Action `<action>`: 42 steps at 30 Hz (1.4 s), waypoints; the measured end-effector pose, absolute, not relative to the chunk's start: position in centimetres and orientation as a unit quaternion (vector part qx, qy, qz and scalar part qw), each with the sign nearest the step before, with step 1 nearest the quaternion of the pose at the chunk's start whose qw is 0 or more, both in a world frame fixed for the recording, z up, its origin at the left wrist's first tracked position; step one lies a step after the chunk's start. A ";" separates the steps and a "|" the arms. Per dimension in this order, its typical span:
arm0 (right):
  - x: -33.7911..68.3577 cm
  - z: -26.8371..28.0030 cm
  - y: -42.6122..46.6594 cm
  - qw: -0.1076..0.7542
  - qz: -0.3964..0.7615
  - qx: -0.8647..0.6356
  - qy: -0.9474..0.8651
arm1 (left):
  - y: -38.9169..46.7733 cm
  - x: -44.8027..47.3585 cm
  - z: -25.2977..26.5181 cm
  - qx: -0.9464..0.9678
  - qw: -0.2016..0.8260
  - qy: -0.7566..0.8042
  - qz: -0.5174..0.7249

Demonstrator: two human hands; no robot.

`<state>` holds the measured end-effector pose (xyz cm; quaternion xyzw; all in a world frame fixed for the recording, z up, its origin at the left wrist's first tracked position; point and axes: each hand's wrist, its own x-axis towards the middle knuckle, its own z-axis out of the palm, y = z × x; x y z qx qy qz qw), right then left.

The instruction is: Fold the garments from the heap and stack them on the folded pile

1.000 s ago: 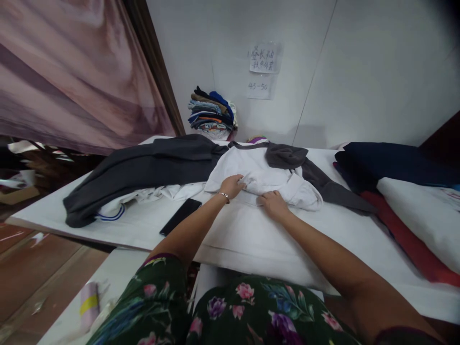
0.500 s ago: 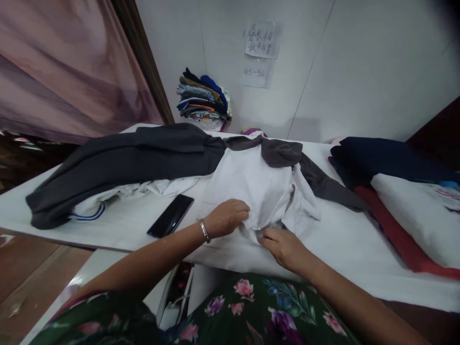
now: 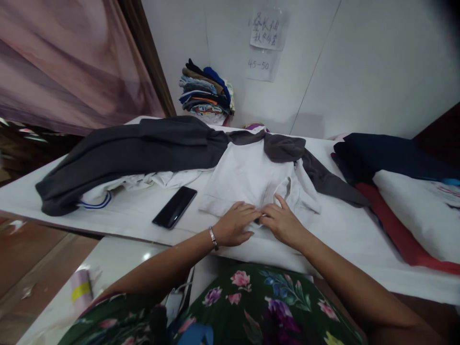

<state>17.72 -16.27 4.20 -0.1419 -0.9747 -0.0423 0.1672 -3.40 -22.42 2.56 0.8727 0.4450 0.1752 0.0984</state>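
A white jacket [image 3: 241, 167] with a dark grey hood [image 3: 284, 147] and a dark grey sleeve [image 3: 328, 184] lies on the table, its lower front towards me. My left hand [image 3: 235, 224] rests at the front hem, fingers stretched towards the right and thumb apart. Against its fingertips, my right hand [image 3: 282, 221] pinches the hem edge, with one finger raised. What lies between the fingertips is mostly hidden. A black phone [image 3: 175, 207] is left of my left hand.
Dark grey cloth [image 3: 154, 148] spreads across the left of the white table [image 3: 345, 249], over white fabric with blue stripes [image 3: 96, 200]. Folded clothes are stacked [image 3: 206, 93] by the wall. At right lie navy [image 3: 391, 153], white [image 3: 413, 211] and red [image 3: 388, 225] clothes.
My hands have come together at the jacket's front hem. The left hand has loosened from its pinch on the cloth and its fingers have straightened. The view has shifted slightly.
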 end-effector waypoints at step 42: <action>24.8 2.7 -21.8 0.004 0.097 -0.436 -0.895 | -22.1 -19.7 4.3 0.625 -0.064 0.770 0.113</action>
